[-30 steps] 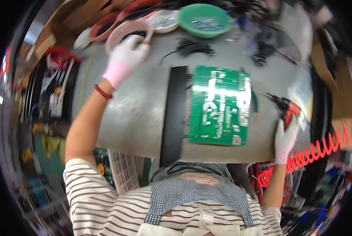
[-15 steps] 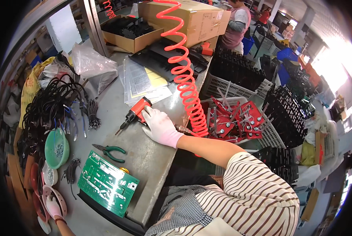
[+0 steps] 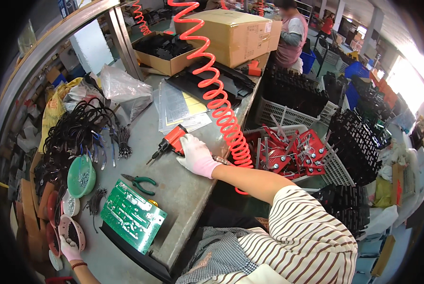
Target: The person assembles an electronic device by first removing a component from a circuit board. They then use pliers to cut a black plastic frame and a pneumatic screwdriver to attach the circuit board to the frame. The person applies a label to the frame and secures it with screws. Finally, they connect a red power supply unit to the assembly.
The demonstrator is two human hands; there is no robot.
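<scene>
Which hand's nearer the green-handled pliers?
Right: right hand, on the red power screwdriver, is upper right of the pliers. Left hand is farther, lower left, at the pink bowl.

One gloved left hand (image 3: 71, 248), one gloved right hand (image 3: 196, 155). One held power driver (image 3: 174, 139). One green circuit board (image 3: 132, 217). One pair of pliers (image 3: 144, 183). One green bowl (image 3: 75, 176), one pink bowl (image 3: 81, 235), two red bowls (image 3: 51, 203), two white dishes (image 3: 55, 261). Two cardboard boxes (image 3: 231, 35) at far end of tabletop (image 3: 179, 184).

Factory workshop: power driver (image 3: 176, 139), coiled hose (image 3: 234, 138), crates (image 3: 287, 113).
</scene>
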